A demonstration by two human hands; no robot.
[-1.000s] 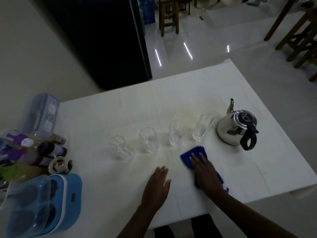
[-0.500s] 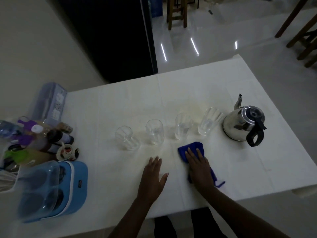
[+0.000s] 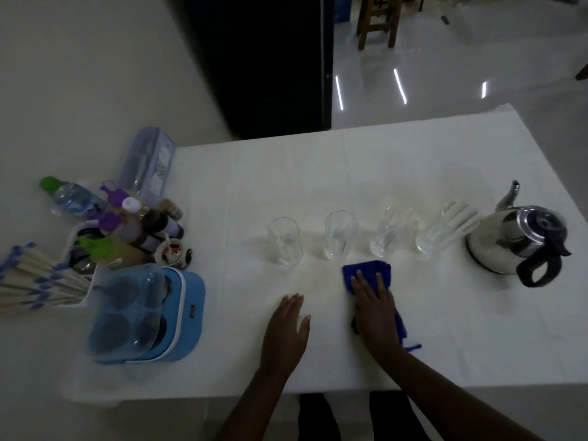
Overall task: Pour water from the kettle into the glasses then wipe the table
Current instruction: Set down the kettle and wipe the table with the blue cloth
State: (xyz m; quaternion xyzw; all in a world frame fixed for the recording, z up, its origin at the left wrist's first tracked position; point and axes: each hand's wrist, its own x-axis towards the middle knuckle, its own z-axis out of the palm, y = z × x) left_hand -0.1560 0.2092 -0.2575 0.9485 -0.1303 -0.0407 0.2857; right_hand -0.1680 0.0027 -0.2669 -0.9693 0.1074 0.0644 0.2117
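White counter [image 3: 413, 160] fills mid-frame. Blue lidded box [image 3: 149, 316] lower left, bottles [image 3: 136, 224] behind it. Steel kettle [image 3: 509, 246] upright at right edge. L hand [image 3: 286, 329] flat on counter, bottom centre, fingers [image 3: 294, 305] straight. R hand [image 3: 375, 307] presses blue cloth [image 3: 366, 270], fingers straight, just below 4 glasses [image 3: 340, 235] in a row, centre.

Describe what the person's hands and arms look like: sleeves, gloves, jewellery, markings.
The left hand and right hand are bare, without gloves. Both forearms are uncovered to the frame's edge, no sleeve in view. No watch, ring or bracelet shows, though the light is dim.
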